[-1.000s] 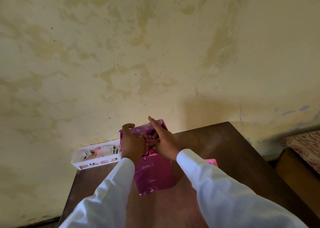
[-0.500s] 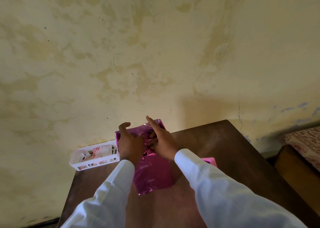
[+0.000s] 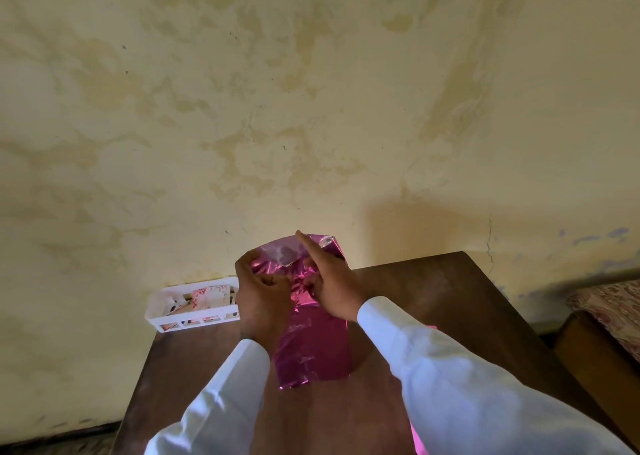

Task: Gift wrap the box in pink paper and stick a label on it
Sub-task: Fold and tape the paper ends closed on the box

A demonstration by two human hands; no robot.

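A tall box wrapped in shiny pink paper [image 3: 313, 349] stands upright on the dark wooden table [image 3: 433, 292]. Loose paper is bunched at its top end. My left hand [image 3: 263, 295] grips the top left of the box, fingers curled round the paper there. At the top right, my right hand [image 3: 332, 281] pinches the crumpled paper with thumb and lower fingers while its index finger lies straight along the upper fold. The box itself is hidden under the paper. I see no label on it.
A white slotted plastic basket [image 3: 194, 319] holding patterned cards sits at the table's back left corner against the stained yellow wall. A strip of pink paper [image 3: 417, 437] shows under my right sleeve. A wooden bed frame [image 3: 588, 347] with patterned bedding stands on the right.
Both hands stay at the box's top, working the paper slightly. The top flap has spread a little wider to the left. The box has not moved.
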